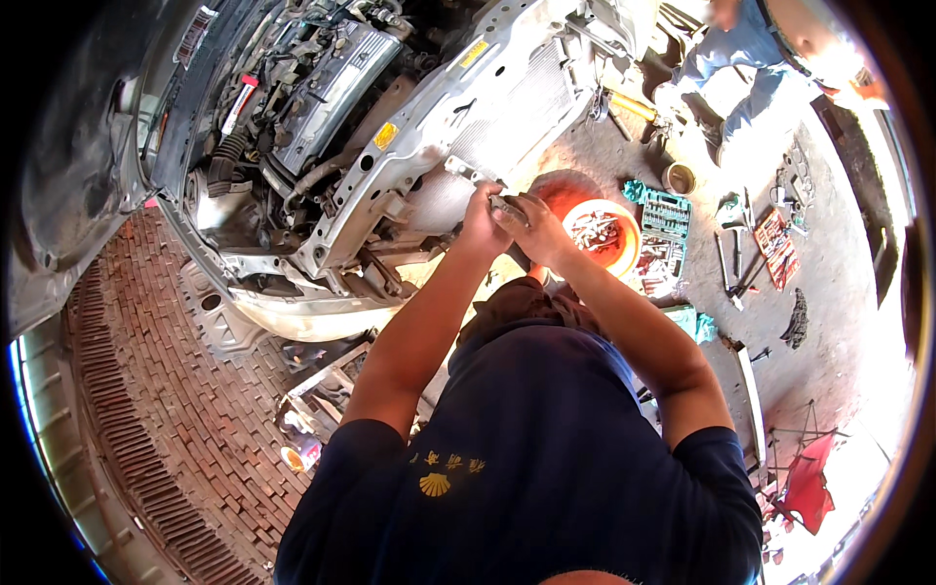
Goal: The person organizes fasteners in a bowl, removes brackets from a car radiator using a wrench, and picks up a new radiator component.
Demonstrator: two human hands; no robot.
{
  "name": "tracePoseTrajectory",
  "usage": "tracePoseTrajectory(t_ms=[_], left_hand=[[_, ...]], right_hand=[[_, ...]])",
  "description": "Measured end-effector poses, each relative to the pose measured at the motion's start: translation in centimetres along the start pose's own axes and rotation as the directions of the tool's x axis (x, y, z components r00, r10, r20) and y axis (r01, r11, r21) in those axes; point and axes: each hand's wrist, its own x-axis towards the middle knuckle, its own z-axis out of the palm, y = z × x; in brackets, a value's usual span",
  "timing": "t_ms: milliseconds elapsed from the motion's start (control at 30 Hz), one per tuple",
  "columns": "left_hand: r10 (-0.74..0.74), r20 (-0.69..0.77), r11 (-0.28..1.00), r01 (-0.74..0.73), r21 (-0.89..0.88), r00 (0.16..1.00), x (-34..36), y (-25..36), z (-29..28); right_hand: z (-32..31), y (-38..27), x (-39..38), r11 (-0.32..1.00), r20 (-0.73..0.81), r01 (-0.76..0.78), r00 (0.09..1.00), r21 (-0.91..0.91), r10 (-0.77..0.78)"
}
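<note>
Both my hands meet in front of the car's front end, close to the radiator (512,119). My left hand (478,226) is closed around a small grey metal part (509,205). From the other side, my right hand (539,230) grips the same part with bent fingers. Its exact kind is hidden by the fingers. A pale metal bracket (464,170) sits just beyond my left hand, and I cannot tell whether it joins the held part. Just right of my right hand stands an orange bucket (632,244) with many small metal pieces inside.
The open engine bay (327,97) lies at the far left, behind the front frame (414,127). A green socket set case (666,213), a red tool tray (777,249) and loose tools cover the right floor. Another person's jeans-clad leg (731,51) is at the far right.
</note>
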Motion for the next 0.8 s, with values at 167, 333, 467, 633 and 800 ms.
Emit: tracePoseTrajectory(t_ms=[167,333,467,633,800], left_hand=[[-0.029,-0.216,0.998,0.040,0.047,0.976,0.9,0.0,2.3],[-0.065,-0.154,0.985,0.088,0.150,0.986,2.7,1.4,-2.7],[0.118,-0.385,0.910,0.055,0.410,0.915,2.3,0.9,-0.5],[0.465,-0.068,0.536,-0.220,0.815,0.883,-2.1,2.3,-1.2],[0.607,0.312,-0.106,-0.314,0.944,0.731,-9.6,8.1,2.9]], right_hand=[[-0.6,-0.3,1.0,0.996,0.071,-0.058,0.996,0.074,0.052],[0.6,-0.1,3.5,0.939,0.143,-0.228,0.970,0.257,0.196],[0.9,2.2,6.4,0.889,0.149,-0.343,0.938,0.302,0.312],[1.6,5.1,8.6,0.968,0.042,-0.198,0.980,0.154,0.194],[1.2,-0.2,7.2,0.880,0.094,-0.243,0.970,0.409,0.224]])
